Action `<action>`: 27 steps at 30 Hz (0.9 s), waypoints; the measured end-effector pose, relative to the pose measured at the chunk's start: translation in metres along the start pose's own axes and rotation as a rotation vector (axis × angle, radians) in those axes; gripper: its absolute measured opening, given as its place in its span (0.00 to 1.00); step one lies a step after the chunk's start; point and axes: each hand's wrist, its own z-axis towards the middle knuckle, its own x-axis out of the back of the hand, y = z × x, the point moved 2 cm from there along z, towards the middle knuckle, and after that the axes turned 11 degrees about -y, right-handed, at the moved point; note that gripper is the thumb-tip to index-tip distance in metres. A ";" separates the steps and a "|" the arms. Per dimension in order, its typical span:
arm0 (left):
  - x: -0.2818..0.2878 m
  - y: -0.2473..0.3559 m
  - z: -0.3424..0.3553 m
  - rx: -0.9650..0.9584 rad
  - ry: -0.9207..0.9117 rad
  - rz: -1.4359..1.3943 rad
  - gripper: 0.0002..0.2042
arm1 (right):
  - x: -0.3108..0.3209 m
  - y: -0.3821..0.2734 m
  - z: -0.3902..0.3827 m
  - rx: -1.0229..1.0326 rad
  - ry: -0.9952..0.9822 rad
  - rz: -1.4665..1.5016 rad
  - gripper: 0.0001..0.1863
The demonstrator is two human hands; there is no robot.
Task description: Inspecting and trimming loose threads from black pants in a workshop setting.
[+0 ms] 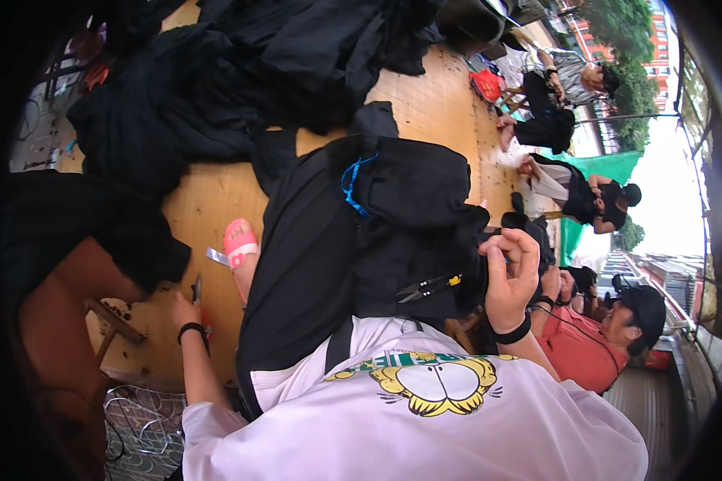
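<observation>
Black garment [393,232], matte soft woven cloth, lies folded and bunched across the lap, centre of view; blue cord [353,184] on top. Right hand [509,276] curls closed, pinching the cloth's right edge. Left hand [186,309] closed around small thread snips [197,289], low left. Black-handled snips [427,287] rest on cloth.

A heap of black garments [241,72] covers the far part of the tiled floor [433,104]. A pink sandal [240,240] sits on a foot just beside the dark cloth. A red bag [487,84] lies on the floor near a seated person in a striped shirt [573,76]. Another person in black [586,196] sits before a green tarp [614,164]. Nearer, a person in a red shirt and black cap [610,337] leans in. Trees [630,48] stand beyond.
</observation>
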 end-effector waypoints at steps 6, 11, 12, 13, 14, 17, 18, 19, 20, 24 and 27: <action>-0.029 0.002 -0.035 0.088 0.182 0.364 0.17 | 0.015 -0.010 -0.001 0.014 0.035 -0.106 0.15; -0.055 -0.021 -0.005 -0.024 0.101 0.621 0.12 | 0.008 -0.011 -0.007 0.006 0.033 -0.040 0.12; -0.045 -0.022 -0.005 -0.031 0.113 0.641 0.12 | 0.006 -0.012 -0.008 -0.005 0.050 -0.027 0.12; -0.025 0.009 -0.019 -0.062 -0.011 0.537 0.13 | 0.006 -0.013 -0.010 0.022 0.042 -0.104 0.11; -0.009 0.023 -0.034 -0.073 -0.135 0.434 0.14 | 0.008 -0.016 -0.011 0.053 0.024 -0.168 0.11; 0.012 0.020 -0.048 -0.106 -0.112 0.147 0.18 | 0.010 -0.018 -0.012 0.084 0.026 -0.129 0.09; 0.019 0.019 -0.056 -0.101 -0.100 0.159 0.18 | 0.010 -0.019 -0.013 0.094 0.017 -0.110 0.08; 0.037 0.031 -0.067 -0.141 -0.061 0.008 0.18 | 0.010 -0.021 -0.013 0.082 0.002 -0.094 0.07; 0.055 0.038 -0.076 -0.180 -0.018 -0.146 0.17 | 0.008 -0.025 -0.013 0.074 -0.013 -0.074 0.06; 0.146 0.074 -0.127 -0.433 0.194 -0.456 0.07 | -0.005 -0.039 -0.011 0.046 -0.217 0.219 0.07; 0.241 0.134 -0.212 -0.615 0.345 -0.622 0.03 | -0.014 -0.063 -0.005 0.293 -0.338 0.312 0.08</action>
